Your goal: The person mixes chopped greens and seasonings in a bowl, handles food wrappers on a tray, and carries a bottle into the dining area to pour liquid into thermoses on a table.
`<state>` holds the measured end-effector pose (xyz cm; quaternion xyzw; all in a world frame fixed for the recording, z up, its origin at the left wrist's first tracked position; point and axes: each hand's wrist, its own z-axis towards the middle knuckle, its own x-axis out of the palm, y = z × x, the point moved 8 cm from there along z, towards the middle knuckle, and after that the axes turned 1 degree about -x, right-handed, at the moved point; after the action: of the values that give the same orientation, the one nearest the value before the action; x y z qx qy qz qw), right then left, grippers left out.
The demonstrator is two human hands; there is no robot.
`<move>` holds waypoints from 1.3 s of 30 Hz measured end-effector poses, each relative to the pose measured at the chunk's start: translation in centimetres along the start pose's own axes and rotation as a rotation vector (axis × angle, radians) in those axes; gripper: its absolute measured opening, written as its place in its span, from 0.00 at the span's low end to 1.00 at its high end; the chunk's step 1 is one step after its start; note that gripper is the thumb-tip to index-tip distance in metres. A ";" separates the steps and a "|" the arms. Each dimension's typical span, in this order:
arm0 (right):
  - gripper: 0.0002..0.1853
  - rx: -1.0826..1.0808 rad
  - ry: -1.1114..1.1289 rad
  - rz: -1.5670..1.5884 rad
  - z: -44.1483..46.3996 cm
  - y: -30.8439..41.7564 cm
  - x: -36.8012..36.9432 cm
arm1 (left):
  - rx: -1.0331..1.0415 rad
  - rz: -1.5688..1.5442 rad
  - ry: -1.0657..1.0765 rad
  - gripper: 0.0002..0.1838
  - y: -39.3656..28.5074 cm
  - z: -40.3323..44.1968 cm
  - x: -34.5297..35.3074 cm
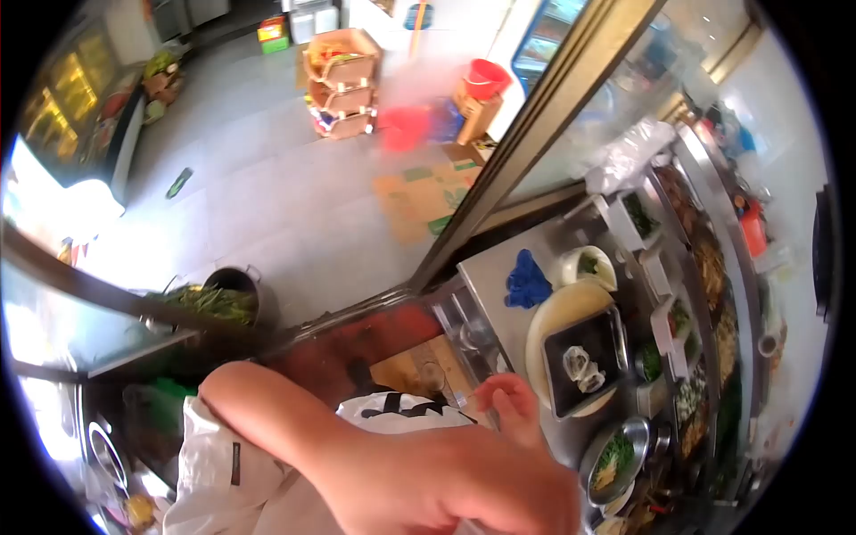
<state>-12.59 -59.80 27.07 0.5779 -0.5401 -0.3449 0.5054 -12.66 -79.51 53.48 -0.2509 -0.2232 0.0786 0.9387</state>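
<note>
My left hand (pixel 473 477) is large in the lower middle, its back toward the camera at the end of a bare forearm crossing my front. Its fingers bend down out of sight, so their grip is hidden. Just beyond it, my right hand (pixel 510 403) shows curled fingers near the counter's edge. Whatever it may hold is too small to make out. Below the arm is pale clothing with a dark pattern (pixel 401 407). Nearest the right hand is a dark tray (pixel 562 361) with crumpled clear plastic (pixel 584 367), resting on a round pale board (pixel 538 343).
A blue glove (pixel 527 280) and a white bowl (pixel 604 264) of greens sit on the steel counter (pixel 492 265). Several food containers line the right, including a metal bowl (pixel 639 434). A window frame (pixel 544 120) separates the floor, stacked baskets (pixel 342 94) and a pot (pixel 259 294).
</note>
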 end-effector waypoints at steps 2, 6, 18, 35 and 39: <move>0.12 -0.055 -0.017 0.088 -1.4 -1.6 -1.8 | -0.041 0.103 -0.011 0.11 1.8 0.5 1.3; 0.15 -0.050 0.044 0.000 -2.6 0.1 -4.3 | -0.295 0.446 -0.132 0.12 5.9 -1.0 1.7; 0.36 -0.050 0.703 0.313 -3.8 5.5 1.2 | -0.854 1.449 -0.810 0.12 10.6 -10.6 1.2; 0.17 -0.583 1.268 0.502 -14.2 20.7 5.0 | -0.260 0.468 -0.280 0.05 1.2 -5.6 13.0; 0.08 -0.577 1.388 0.299 -17.3 23.5 9.3 | -0.065 0.244 -0.115 0.11 -1.4 -2.3 15.5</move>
<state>-1.05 -62.95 55.25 0.4280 -0.0598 0.0415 0.9009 2.19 -77.66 58.29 -0.3017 -0.2467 0.1990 0.8992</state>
